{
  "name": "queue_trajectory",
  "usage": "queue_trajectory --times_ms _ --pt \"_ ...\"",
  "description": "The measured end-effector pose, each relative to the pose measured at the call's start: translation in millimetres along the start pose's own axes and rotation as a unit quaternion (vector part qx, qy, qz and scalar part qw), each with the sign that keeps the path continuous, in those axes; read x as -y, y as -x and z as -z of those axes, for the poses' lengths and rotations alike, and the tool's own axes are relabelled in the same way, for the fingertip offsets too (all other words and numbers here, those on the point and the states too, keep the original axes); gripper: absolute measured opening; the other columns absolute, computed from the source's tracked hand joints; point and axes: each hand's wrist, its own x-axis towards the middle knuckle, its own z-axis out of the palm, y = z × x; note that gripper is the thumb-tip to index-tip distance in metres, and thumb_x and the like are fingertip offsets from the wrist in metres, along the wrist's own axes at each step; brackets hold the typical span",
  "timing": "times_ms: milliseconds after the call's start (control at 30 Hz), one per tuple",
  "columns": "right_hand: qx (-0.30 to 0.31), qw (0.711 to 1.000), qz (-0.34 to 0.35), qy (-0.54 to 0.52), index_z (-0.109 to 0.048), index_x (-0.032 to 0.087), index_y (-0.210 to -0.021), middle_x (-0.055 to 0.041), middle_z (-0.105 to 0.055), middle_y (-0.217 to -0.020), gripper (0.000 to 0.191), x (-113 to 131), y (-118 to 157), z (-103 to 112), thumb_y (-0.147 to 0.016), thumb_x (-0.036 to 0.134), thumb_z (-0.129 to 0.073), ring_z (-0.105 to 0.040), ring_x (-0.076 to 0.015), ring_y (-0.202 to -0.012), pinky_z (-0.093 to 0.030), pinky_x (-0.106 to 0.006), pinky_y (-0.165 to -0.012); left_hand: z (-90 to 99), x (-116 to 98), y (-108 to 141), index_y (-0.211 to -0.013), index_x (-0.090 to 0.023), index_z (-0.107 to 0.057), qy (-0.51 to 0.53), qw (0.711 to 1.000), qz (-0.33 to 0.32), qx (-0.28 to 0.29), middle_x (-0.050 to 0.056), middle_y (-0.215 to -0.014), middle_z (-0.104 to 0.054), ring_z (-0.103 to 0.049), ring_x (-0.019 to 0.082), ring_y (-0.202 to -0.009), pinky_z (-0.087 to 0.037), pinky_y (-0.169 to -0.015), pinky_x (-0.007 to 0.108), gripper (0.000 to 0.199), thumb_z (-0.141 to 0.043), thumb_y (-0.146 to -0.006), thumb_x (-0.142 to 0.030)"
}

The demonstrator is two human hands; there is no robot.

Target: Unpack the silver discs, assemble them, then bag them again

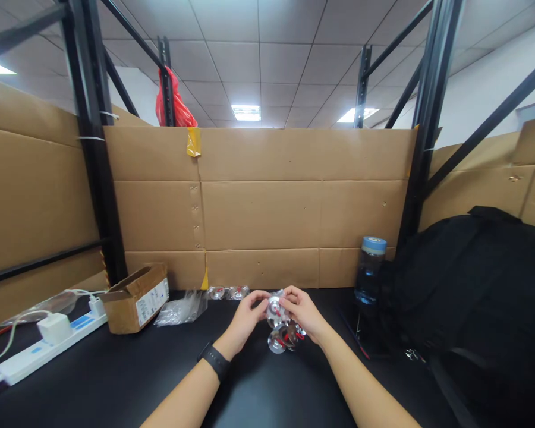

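Observation:
My left hand [246, 315] and my right hand [307, 314] meet at the middle of the black table. Both are closed, with fingertips pinching the two sides of a small clear plastic bag [276, 308] that has a shiny round piece with a red bit inside. Just below it, several shiny round pieces with red parts [277, 340] lie in a loose pile on the table; their exact kind is too small to make out. Beyond my left hand, two similar bagged round pieces [226, 292] lie side by side near the cardboard wall.
Left of my hands lie clear plastic bags [182, 309], an opened cardboard box [136, 299] and a white power strip [49, 352] with plugs. To the right stand a blue-lidded bottle [369, 270] and a large black backpack [477, 309]. A cardboard wall [261, 208] closes off the back.

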Motion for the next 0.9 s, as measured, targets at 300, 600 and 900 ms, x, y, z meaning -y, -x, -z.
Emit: queue_trajectory --times_ms 300,600,900 --pt "-0.004 1.0 0.008 0.011 -0.05 0.022 -0.089 0.0005 -0.066 -0.099 0.038 6 5 -6 -0.071 0.037 -0.08 -0.061 -0.0097 -0.055 -0.049 -0.024 -0.052 -3.2 4 2 -0.115 -0.021 -0.05 -0.004 0.998 0.003 -0.066 0.011 -0.119 -0.062 -0.07 0.017 -0.087 -0.056 -0.081 0.032 0.064 -0.087 -0.065 -0.036" --pt "-0.037 0.963 0.101 0.248 -0.074 0.02 -0.097 -0.0046 -0.065 -0.099 0.023 13 1 -1 -0.075 0.029 -0.071 -0.05 -0.0093 -0.058 -0.045 -0.025 -0.058 1.6 -13 2 -0.105 -0.02 -0.057 -0.14 0.986 -0.09 -0.021 0.006 -0.094 -0.071 -0.071 0.02 -0.091 -0.057 -0.087 0.036 0.04 -0.078 -0.072 -0.026" --pt "0.035 0.946 0.104 0.305 -0.057 0.022 -0.084 0.0025 -0.063 -0.068 0.012 24 12 0 -0.088 0.032 -0.061 -0.058 -0.0139 -0.059 -0.042 -0.023 -0.058 -6.1 -20 10 -0.113 -0.022 -0.063 -0.268 0.949 -0.164 -0.008 0.006 -0.105 -0.072 -0.07 0.02 -0.098 -0.056 -0.09 0.034 0.026 -0.064 -0.087 -0.025"
